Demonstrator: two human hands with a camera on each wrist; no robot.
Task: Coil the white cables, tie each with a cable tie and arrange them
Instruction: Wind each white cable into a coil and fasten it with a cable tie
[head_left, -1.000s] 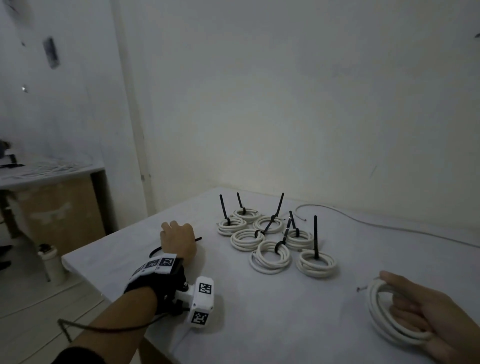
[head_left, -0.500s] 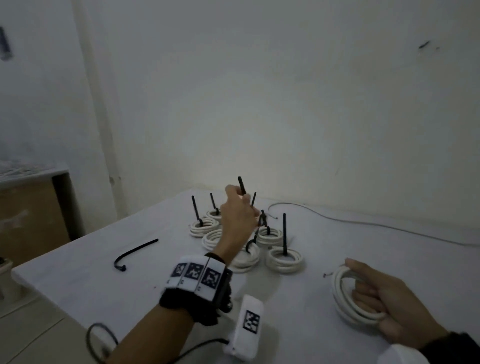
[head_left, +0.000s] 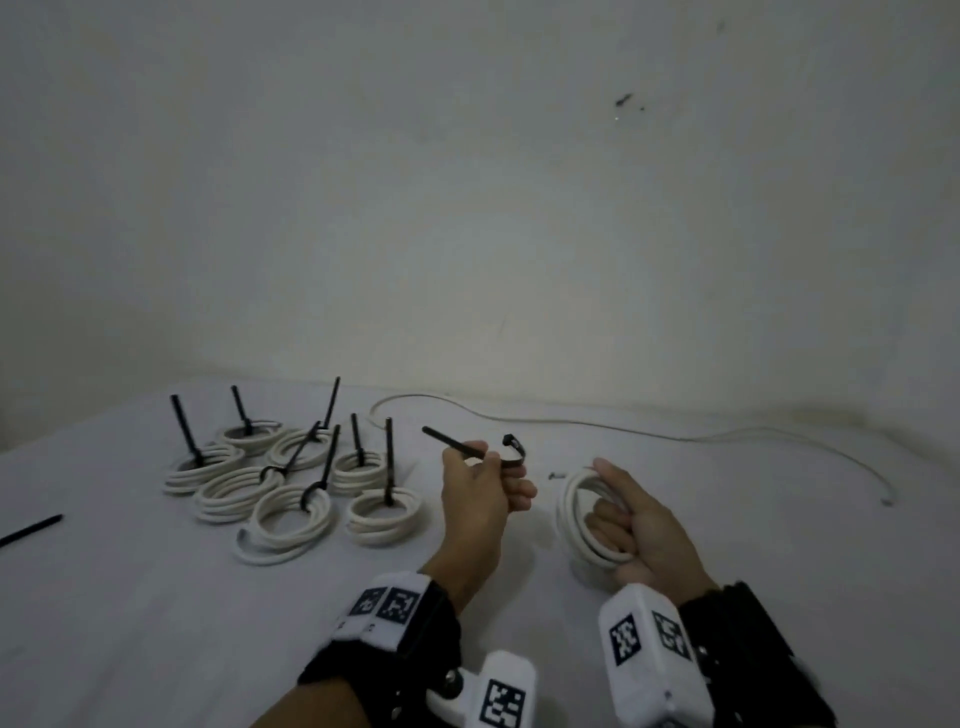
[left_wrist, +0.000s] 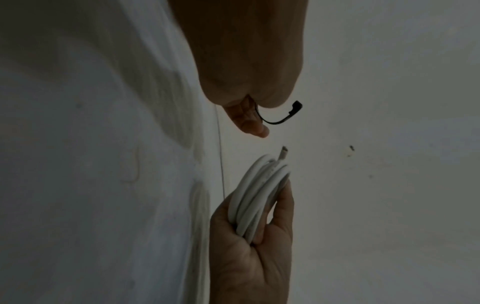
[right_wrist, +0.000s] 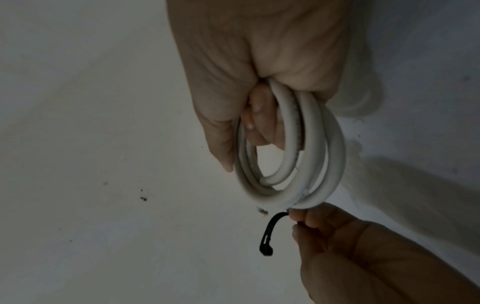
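Your right hand (head_left: 641, 525) grips the coil (head_left: 582, 514): fingers curled through the middle, thumb along the outer turns. The coil is white round cable, several turns, held upright just above the table (head_left: 156, 623). One cut end (left_wrist: 283, 152) sticks out at the top.

Your left hand (head_left: 480, 491) pinches a black tie (head_left: 470, 449) mid-length. The tie's head (right_wrist: 266, 245) hooks round toward the coil, near it but apart; its tail points away to your left.

To your left, seven tied coils (head_left: 291, 478) lie flat in a cluster, black tie tails standing up. One loose cable (head_left: 675, 434) runs along the back of the table. Another tie (head_left: 31, 530) lies at the table's left edge.
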